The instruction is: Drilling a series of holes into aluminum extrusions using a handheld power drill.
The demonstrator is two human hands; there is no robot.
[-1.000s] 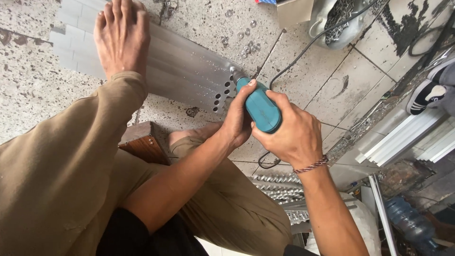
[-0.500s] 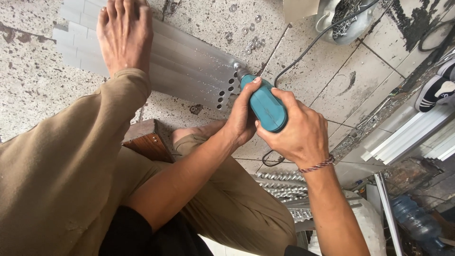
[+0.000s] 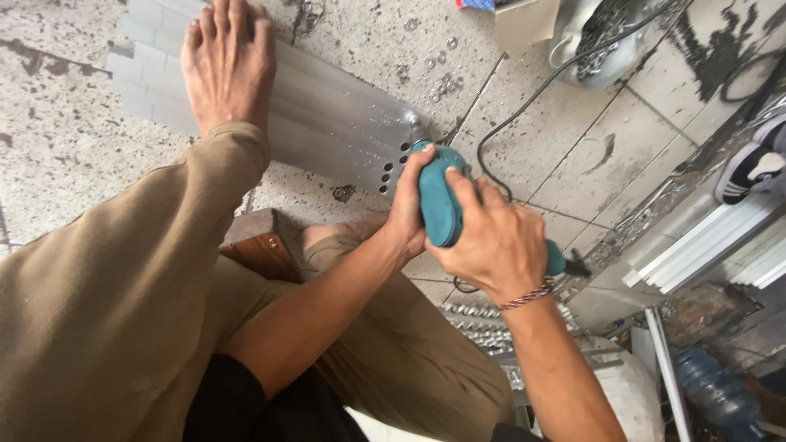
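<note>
Both my hands grip a teal electric drill (image 3: 438, 205). My right hand (image 3: 495, 241) wraps its rear grip; my left hand (image 3: 407, 209) clasps the body from the left side. The drill's nose points down at the near end of a stack of grey metal strips (image 3: 327, 123) lying on the speckled floor. A cluster of round holes (image 3: 393, 164) shows at that end of the strips. My bare foot (image 3: 228, 61) presses on the far part of the strips, holding them flat. My knee in tan trousers fills the lower left.
A black power cord (image 3: 524, 106) runs from the drill across the tiled floor. Small metal washers (image 3: 438, 78) lie scattered beyond the strips. A wooden block (image 3: 258, 245) sits under my leg. White profiles (image 3: 712, 237), another person's sneaker (image 3: 749, 168) and a blue bottle (image 3: 712, 385) are at the right.
The drill and both hands have stayed on the same end of the strips; the view has shifted slightly, and the foot still presses the strips.
</note>
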